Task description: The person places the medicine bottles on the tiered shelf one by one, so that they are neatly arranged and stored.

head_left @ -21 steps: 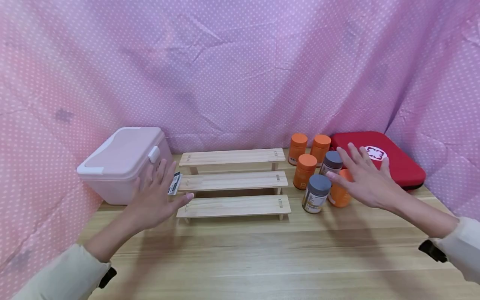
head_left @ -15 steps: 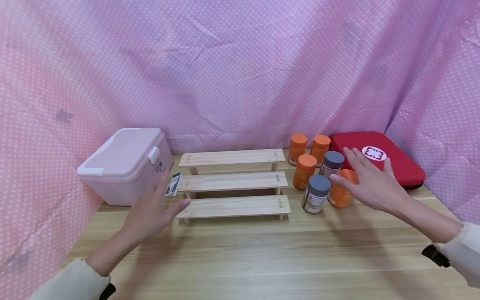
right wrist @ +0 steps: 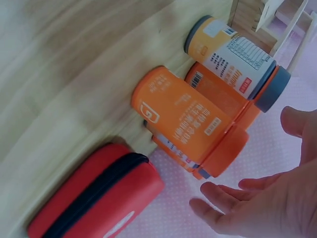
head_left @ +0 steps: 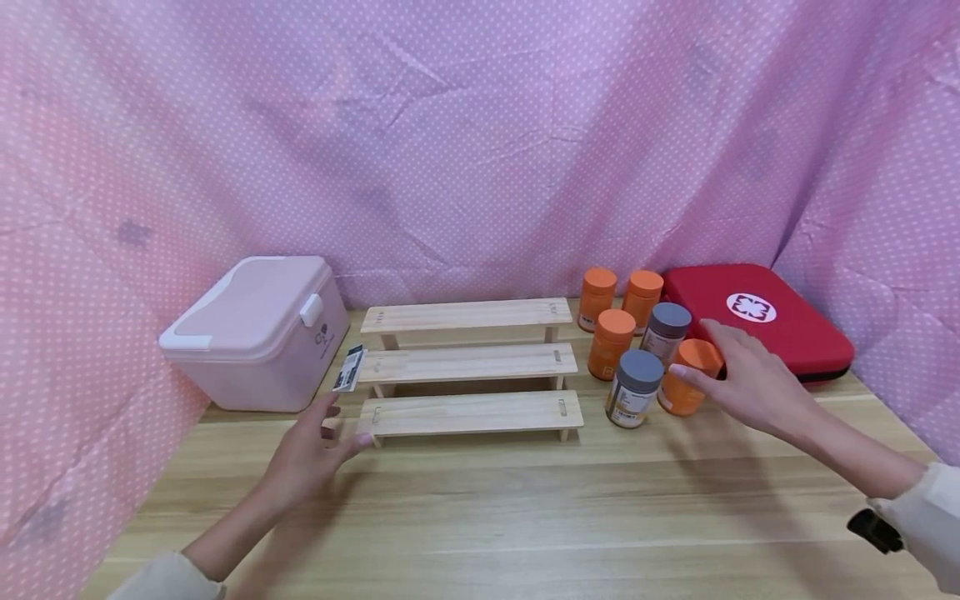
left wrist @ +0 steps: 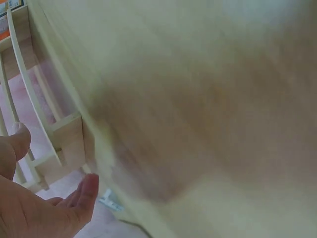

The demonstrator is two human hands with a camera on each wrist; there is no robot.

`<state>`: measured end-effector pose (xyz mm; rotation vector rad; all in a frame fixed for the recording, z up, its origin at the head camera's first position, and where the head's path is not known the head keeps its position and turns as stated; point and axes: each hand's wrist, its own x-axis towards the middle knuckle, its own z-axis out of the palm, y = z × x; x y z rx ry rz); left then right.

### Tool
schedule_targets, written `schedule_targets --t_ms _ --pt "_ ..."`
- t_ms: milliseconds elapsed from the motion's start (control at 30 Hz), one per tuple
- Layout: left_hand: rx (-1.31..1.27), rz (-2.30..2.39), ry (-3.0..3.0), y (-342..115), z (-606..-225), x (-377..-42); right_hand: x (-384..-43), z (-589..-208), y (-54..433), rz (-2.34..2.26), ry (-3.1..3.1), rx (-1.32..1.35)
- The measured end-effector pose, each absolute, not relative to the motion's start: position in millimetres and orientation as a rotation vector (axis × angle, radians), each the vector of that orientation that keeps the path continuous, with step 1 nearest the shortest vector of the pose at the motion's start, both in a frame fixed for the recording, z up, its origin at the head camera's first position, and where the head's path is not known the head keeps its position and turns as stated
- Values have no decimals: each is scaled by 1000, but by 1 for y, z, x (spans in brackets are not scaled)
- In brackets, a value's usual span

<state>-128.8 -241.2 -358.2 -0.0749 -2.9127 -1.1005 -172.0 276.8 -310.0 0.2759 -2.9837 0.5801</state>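
Note:
My left hand [head_left: 303, 458] hovers by the left end of a three-step wooden rack [head_left: 472, 414], thumb pointing at the front step's corner. Its thumb and fingers are spread apart with nothing between them; the rack's end shows beyond them in the left wrist view. At the right, my right hand [head_left: 757, 387] reaches over an orange bottle [head_left: 681, 392], thumb on the near side and fingers behind. In the right wrist view a gap shows between the fingers and that bottle's orange lid [right wrist: 227, 151]. Close by stands a grey-lidded bottle [head_left: 630, 400].
Another grey-lidded bottle [head_left: 666, 329] and several orange bottles [head_left: 611, 350] stand right of the rack. Behind the right hand lies a red case [head_left: 780, 321]. A pink lidded box [head_left: 262, 333] sits at the left, with a small printed card [head_left: 348, 369] beside it. Dotted cloth [head_left: 465, 150] hangs behind.
My left hand has drawn back toward me, lower and off the pink box, its fingers bending. The right hand has come down a little around the orange bottle, its fingers closer together.

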Motion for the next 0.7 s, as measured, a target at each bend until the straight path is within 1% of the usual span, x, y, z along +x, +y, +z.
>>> schedule_targets --t_ms 267,500,700 --pt "-2 -1411 -2843 -239 -372 -131 -173 -318 279 718 -3017 260" --pt "54 -1606 -2800 -237 -382 -136 -177 -326 283 795 -2921 315" --pt "68 -1717 -2748 -237 -389 -138 -179 -334 290 937 -2940 258"
